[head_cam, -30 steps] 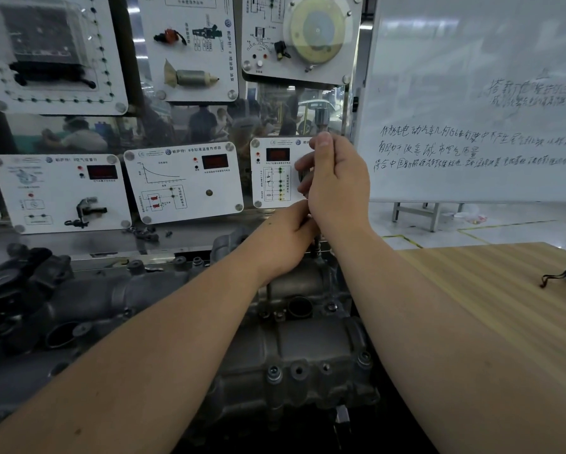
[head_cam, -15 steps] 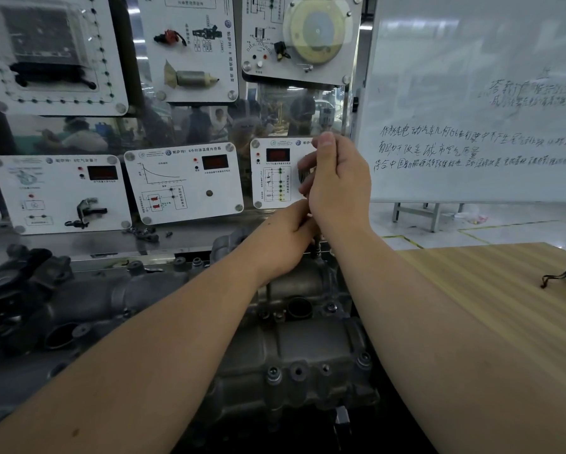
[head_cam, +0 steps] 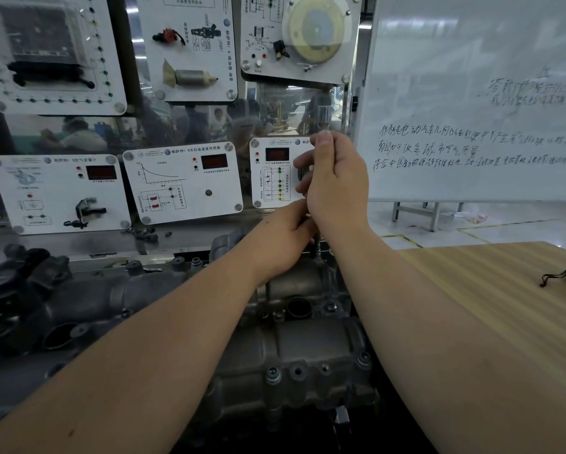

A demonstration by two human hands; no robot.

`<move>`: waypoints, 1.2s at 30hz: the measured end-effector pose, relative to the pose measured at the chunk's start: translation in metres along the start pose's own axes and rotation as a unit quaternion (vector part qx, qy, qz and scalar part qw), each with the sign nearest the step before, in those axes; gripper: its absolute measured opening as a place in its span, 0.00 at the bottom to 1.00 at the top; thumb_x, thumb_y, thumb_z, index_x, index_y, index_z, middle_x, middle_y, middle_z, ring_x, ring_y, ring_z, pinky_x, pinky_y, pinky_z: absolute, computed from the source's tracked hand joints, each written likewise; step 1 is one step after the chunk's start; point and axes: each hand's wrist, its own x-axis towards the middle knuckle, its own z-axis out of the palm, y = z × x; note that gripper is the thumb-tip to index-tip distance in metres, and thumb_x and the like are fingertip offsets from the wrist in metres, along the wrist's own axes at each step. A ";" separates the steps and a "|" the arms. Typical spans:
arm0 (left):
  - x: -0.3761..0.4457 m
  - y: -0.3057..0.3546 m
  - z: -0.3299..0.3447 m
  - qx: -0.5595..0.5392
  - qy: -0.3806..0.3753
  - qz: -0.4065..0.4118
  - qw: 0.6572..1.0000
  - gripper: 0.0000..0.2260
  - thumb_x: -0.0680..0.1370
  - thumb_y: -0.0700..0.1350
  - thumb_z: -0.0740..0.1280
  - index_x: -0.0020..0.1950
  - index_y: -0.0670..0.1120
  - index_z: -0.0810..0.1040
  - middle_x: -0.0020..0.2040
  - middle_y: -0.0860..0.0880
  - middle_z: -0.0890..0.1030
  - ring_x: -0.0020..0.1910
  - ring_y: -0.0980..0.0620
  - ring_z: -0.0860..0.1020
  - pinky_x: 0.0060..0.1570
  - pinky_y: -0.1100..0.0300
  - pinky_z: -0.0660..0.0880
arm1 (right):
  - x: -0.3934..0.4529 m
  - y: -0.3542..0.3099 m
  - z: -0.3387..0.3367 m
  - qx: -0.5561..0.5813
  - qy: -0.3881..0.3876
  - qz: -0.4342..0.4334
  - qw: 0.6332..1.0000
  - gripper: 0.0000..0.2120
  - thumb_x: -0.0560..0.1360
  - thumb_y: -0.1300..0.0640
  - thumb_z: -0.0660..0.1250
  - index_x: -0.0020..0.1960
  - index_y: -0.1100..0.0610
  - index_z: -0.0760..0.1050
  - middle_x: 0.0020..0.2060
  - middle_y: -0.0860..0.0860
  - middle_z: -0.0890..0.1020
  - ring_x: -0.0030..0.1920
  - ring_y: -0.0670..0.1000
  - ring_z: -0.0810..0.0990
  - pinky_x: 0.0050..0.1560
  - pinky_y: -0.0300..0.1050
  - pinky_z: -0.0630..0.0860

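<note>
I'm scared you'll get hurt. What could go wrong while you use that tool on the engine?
1. The driver stands tall in the right hand. If its tip slips, it might jab the left hand, which sits right by the shaft.
2. Any small part that comes loose could drop into the open round hole in the engine casting just below.
3. A slip backward might knock the sensor panel close behind the hands.

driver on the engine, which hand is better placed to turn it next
Right. The right hand grips the driver at its handle, thumb on top; the left hand is low by the shaft.
</note>
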 end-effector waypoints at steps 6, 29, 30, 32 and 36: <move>0.003 0.000 0.001 0.020 0.001 0.004 1.000 0.04 0.85 0.46 0.61 0.55 0.54 0.75 0.49 0.53 0.82 0.45 0.58 0.80 0.41 0.68 0.74 | 0.001 0.003 -0.001 0.035 -0.013 0.025 0.999 0.05 0.83 0.45 0.62 0.54 0.46 0.70 0.33 0.44 0.84 0.27 0.42 0.77 0.31 0.35 0.73; 0.002 -0.004 0.001 -0.011 0.002 0.013 1.000 0.11 0.86 0.46 0.59 0.47 0.58 0.75 0.45 0.56 0.81 0.40 0.67 0.77 0.37 0.73 0.71 | -0.001 -0.001 0.000 0.003 -0.001 -0.002 1.000 0.12 0.86 0.51 0.55 0.46 0.47 0.73 0.31 0.41 0.81 0.24 0.41 0.74 0.29 0.30 0.70; 0.002 -0.003 0.001 -0.011 0.002 0.013 1.000 0.11 0.86 0.46 0.59 0.47 0.58 0.75 0.46 0.57 0.80 0.40 0.69 0.76 0.37 0.75 0.69 | -0.001 -0.001 0.000 0.009 0.000 0.004 1.000 0.13 0.86 0.51 0.55 0.46 0.47 0.74 0.31 0.40 0.81 0.24 0.41 0.75 0.29 0.31 0.70; 0.002 -0.002 0.001 -0.002 0.003 0.014 1.000 0.11 0.86 0.46 0.60 0.47 0.59 0.74 0.46 0.59 0.79 0.39 0.72 0.75 0.36 0.77 0.67 | 0.000 -0.001 -0.001 0.029 -0.001 0.016 0.999 0.09 0.85 0.49 0.57 0.49 0.46 0.73 0.31 0.40 0.82 0.25 0.41 0.75 0.29 0.32 0.71; 0.004 -0.003 0.002 0.017 0.004 0.017 1.000 0.09 0.85 0.46 0.61 0.47 0.58 0.72 0.44 0.55 0.80 0.38 0.68 0.76 0.37 0.68 0.69 | 0.001 0.000 -0.002 0.035 -0.001 0.012 0.999 0.05 0.84 0.49 0.62 0.49 0.44 0.69 0.32 0.44 0.83 0.25 0.42 0.76 0.29 0.34 0.72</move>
